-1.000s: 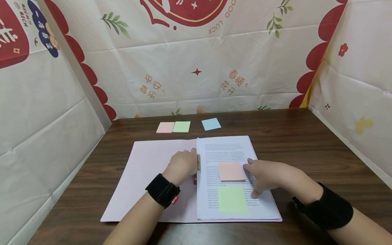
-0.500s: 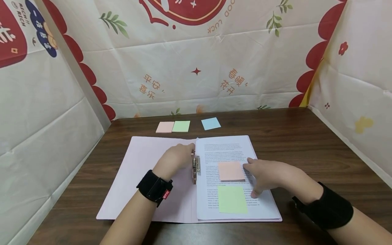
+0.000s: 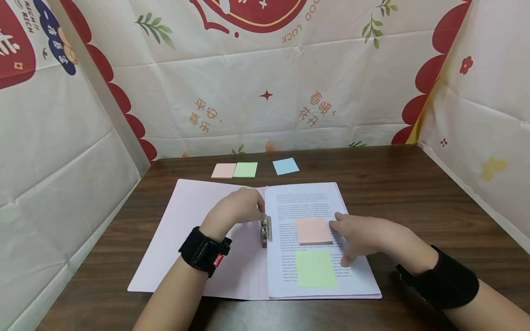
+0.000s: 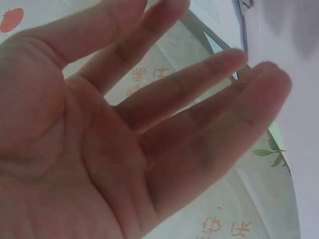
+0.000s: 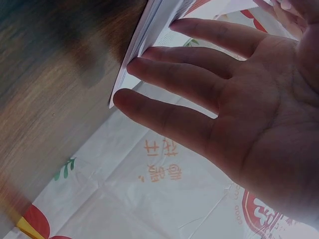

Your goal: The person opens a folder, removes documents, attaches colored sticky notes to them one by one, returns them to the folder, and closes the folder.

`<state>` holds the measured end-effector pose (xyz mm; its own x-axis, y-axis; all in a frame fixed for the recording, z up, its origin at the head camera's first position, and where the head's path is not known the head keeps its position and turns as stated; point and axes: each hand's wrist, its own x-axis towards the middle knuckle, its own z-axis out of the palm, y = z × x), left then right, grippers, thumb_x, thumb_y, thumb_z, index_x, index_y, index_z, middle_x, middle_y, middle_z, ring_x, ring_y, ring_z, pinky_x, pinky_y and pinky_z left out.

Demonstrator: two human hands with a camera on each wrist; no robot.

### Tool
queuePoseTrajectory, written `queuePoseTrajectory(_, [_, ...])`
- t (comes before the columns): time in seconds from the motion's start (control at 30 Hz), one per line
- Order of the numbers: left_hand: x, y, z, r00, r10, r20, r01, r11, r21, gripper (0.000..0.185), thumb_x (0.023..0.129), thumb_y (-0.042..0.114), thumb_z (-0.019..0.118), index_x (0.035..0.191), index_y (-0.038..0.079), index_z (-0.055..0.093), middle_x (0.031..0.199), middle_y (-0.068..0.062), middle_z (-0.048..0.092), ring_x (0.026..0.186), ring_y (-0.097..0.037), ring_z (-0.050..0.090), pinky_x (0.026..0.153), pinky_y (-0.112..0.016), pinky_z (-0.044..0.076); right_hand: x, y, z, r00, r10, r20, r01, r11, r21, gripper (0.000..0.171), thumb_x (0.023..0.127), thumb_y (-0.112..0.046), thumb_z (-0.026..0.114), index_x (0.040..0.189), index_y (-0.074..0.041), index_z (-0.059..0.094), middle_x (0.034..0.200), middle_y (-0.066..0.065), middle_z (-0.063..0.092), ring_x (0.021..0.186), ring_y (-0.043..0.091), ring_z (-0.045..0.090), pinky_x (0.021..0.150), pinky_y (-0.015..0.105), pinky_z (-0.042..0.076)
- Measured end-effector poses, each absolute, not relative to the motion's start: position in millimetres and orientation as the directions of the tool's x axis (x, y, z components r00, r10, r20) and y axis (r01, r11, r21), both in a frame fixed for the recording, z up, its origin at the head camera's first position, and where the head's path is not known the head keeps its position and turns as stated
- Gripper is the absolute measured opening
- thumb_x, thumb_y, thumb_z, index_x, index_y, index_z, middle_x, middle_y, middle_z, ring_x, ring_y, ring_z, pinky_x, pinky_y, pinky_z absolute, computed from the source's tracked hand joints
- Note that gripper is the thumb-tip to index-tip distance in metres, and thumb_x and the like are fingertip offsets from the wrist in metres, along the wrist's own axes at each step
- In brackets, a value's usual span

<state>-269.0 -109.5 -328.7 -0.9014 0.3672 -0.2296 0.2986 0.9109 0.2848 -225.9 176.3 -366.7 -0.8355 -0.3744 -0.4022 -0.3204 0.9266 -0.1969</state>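
A pale pink folder lies spread on the table, with a metal clip along its spine. My left hand is over the spine, fingertips right at the clip's upper end. In the left wrist view its fingers are extended, and the clip shows at the top edge. A stack of printed sheets lies on the folder's right side, bearing a pink sticky-note pad and a green sticky note. My right hand rests on the stack's right edge, fingers straight.
Towards the back of the brown wooden table lie another pink pad, a green pad and a blue sticky note. White printed cloth hangs behind and on both sides.
My left hand has drawn back a little to the left, uncovering the clip. The folder's left cover has shifted outward, its far corner higher in view. My right hand stays in place.
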Motion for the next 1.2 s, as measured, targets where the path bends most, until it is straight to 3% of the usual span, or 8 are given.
queuePoseTrajectory(0.13, [-268,-112,-328,-0.885,0.368,-0.284,0.292,0.916,0.277,0.005,0.091,0.018,0.083,0.095,0.017,0.081,0.096,-0.002,0.073,0.083,-0.019,0.064,0.071,-0.036,0.051,-225,176,-366,-0.835,-0.377,-0.402,-0.326,0.926,-0.190,0.099,0.071,-0.029,0.099,0.152,0.003,0.052,0.164,0.035,0.039,0.150,0.055,0.042,0.116,0.069,0.042])
queuePoseTrajectory(0.33, [-267,-112,-332,-0.880,0.329,-0.342,0.257,0.936,0.240,0.042,0.087,0.019,0.087,0.127,0.015,0.073,0.111,-0.007,0.073,0.094,-0.023,0.065,0.083,-0.044,0.055,-225,175,-366,-0.839,-0.373,-0.396,-0.332,0.928,-0.171,0.099,0.069,-0.030,0.099,0.151,0.003,0.054,0.163,0.035,0.041,0.148,0.055,0.045,0.115,0.069,0.043])
queuePoseTrajectory(0.53, [-267,-109,-336,-0.886,0.292,-0.359,0.214,0.946,0.242,0.074,0.084,0.024,0.091,0.151,0.017,0.059,0.139,-0.009,0.070,0.121,-0.027,0.066,0.104,-0.055,0.054,-224,175,-366,-0.840,-0.371,-0.397,-0.331,0.928,-0.169,0.099,0.069,-0.030,0.099,0.151,0.002,0.054,0.163,0.035,0.041,0.147,0.056,0.046,0.114,0.069,0.044])
queuePoseTrajectory(0.87, [-273,-104,-350,-0.909,0.280,-0.309,0.248,0.959,0.139,0.103,0.076,0.031,0.098,0.163,0.015,0.043,0.163,-0.021,0.050,0.157,-0.047,0.036,0.119,-0.066,0.042,-225,172,-366,-0.833,-0.370,-0.412,-0.338,0.929,-0.150,0.097,0.071,-0.029,0.099,0.151,0.004,0.053,0.162,0.036,0.041,0.145,0.057,0.048,0.114,0.068,0.045])
queuePoseTrajectory(0.93, [-274,-102,-353,-0.904,0.286,-0.319,0.254,0.957,0.137,0.099,0.075,0.031,0.099,0.158,0.012,0.048,0.154,-0.021,0.058,0.151,-0.045,0.046,0.117,-0.063,0.045,-225,172,-367,-0.832,-0.369,-0.415,-0.340,0.929,-0.146,0.097,0.072,-0.028,0.099,0.151,0.004,0.053,0.162,0.037,0.041,0.145,0.057,0.048,0.114,0.068,0.045])
queuePoseTrajectory(1.03, [-276,-100,-356,-0.895,0.277,-0.349,0.247,0.960,0.130,0.079,0.074,0.030,0.100,0.140,0.009,0.061,0.122,-0.013,0.072,0.118,-0.030,0.065,0.105,-0.052,0.054,-225,171,-367,-0.831,-0.369,-0.417,-0.342,0.929,-0.141,0.097,0.071,-0.028,0.099,0.150,0.005,0.054,0.161,0.037,0.041,0.144,0.057,0.049,0.113,0.068,0.045])
queuePoseTrajectory(1.1, [-276,-99,-357,-0.891,0.258,-0.375,0.229,0.966,0.121,0.064,0.075,0.029,0.099,0.126,0.009,0.067,0.103,-0.006,0.071,0.097,-0.023,0.062,0.096,-0.045,0.055,-225,171,-367,-0.830,-0.371,-0.417,-0.344,0.928,-0.142,0.097,0.071,-0.028,0.099,0.150,0.004,0.054,0.161,0.037,0.041,0.144,0.057,0.049,0.113,0.068,0.046])
queuePoseTrajectory(1.2, [-276,-98,-358,-0.894,0.233,-0.383,0.213,0.972,0.095,0.057,0.075,0.031,0.099,0.118,0.008,0.069,0.098,-0.005,0.070,0.091,-0.021,0.059,0.094,-0.043,0.056,-225,171,-366,-0.827,-0.373,-0.420,-0.348,0.927,-0.138,0.096,0.071,-0.029,0.099,0.150,0.004,0.054,0.161,0.037,0.042,0.143,0.057,0.049,0.112,0.069,0.046])
